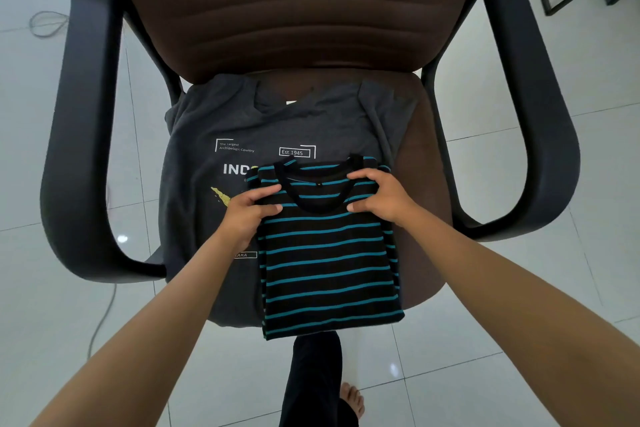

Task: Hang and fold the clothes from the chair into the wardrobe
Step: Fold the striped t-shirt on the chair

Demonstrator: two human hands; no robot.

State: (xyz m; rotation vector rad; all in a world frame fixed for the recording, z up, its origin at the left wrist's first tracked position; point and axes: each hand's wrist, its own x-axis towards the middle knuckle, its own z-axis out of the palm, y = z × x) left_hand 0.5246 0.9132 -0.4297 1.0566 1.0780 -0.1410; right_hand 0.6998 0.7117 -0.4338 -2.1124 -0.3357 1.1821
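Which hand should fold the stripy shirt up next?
Probably both, but the right hand has a slight edge: it rests flatter on the striped shirt, near the collar. The left hand pinches the shirt's edge, over the grey shirt beneath.

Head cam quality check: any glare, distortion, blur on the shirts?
Head view: wide-angle bowing bends the chair armrests; small glare spots on the floor tiles; soft, dim light. Striped shirt and grey shirt print are sharp, no motion blur.
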